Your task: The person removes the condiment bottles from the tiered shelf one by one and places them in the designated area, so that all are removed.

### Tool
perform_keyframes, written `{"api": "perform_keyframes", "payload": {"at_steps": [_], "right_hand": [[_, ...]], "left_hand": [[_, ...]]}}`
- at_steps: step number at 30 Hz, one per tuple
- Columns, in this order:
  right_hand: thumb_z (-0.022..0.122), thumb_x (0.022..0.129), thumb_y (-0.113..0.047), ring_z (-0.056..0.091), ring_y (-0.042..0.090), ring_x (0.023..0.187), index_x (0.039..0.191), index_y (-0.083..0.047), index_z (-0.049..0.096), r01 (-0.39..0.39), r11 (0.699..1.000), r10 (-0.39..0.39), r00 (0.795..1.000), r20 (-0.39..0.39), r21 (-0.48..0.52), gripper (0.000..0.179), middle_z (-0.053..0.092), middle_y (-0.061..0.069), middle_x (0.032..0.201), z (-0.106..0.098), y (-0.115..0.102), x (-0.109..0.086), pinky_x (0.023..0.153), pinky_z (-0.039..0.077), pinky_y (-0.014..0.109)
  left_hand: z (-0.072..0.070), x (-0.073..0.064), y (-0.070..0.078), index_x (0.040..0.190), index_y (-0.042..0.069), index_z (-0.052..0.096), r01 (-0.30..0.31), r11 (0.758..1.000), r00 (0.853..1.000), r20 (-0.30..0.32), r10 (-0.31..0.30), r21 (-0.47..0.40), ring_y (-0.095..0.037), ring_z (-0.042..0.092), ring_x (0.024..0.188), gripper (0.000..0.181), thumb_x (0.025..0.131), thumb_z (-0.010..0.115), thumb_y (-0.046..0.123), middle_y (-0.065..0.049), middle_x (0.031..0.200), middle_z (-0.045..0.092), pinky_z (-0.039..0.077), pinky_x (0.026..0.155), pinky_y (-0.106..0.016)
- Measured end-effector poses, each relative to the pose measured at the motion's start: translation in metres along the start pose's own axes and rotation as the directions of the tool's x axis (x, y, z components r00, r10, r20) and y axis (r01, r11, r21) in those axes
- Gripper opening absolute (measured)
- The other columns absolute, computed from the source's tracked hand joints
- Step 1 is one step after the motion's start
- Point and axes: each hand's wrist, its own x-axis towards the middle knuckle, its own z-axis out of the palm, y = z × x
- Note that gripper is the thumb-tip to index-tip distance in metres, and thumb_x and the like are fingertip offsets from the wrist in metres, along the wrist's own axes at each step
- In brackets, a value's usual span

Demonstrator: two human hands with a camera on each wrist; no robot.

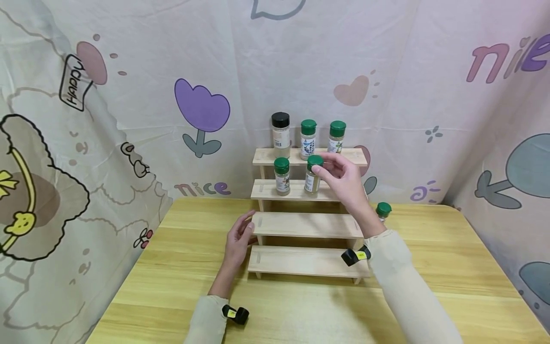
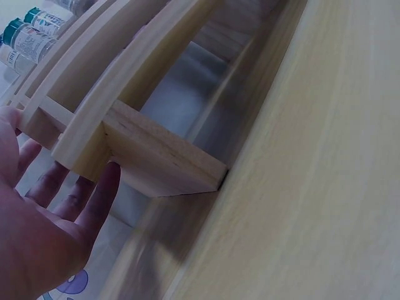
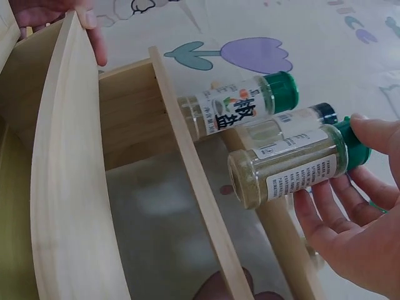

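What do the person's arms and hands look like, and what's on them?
The left hand and right hand are bare, with no gloves. The left sleeve and right sleeve are long and cream, without visible print. Near the cuffs sit a left camera and right camera, both small, black and boxy, each beside a yellow marking. No cables show.

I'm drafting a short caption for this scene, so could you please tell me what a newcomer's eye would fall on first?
Probably the stepped wooden rack in the middle of the table, with one black-capped jar and two green-capped jars along its top step. Next comes the right hand, gripping another green-capped jar at the second step from the top, while the left hand is at the rack's left end.
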Motion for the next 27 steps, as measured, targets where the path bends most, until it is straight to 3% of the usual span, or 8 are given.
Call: {"api": "perform_keyframes", "payload": {"at_steps": [15,27], "right_hand": [[0.073,0.097,-0.015,0.067,0.018,0.101,0.129,-0.003,0.066,0.027,0.998,-0.026,0.999,-0.023,0.055,0.035,0.069,0.008,0.115,-0.024,-0.013,-0.025,0.090,0.054,0.021],[0.073,0.095,-0.005,0.066,0.017,0.105,0.127,0.002,0.065,0.038,0.992,-0.026,0.995,-0.091,0.124,0.034,0.071,0.006,0.115,-0.043,-0.009,-0.047,0.091,0.054,0.020]], "left_hand": [[0.001,0.000,0.001,0.143,0.008,0.058,-0.004,1.000,1.000,0.004,0.004,0.005,-0.027,0.055,0.131,0.037,0.107,0.055,0.013,-0.012,0.145,0.059,0.048,0.103,-0.025],[0.000,0.000,0.001,0.143,0.008,0.058,0.006,1.000,1.000,0.004,-0.006,-0.011,-0.018,0.059,0.123,0.037,0.107,0.055,0.014,-0.016,0.141,0.060,0.052,0.098,-0.027]]}}
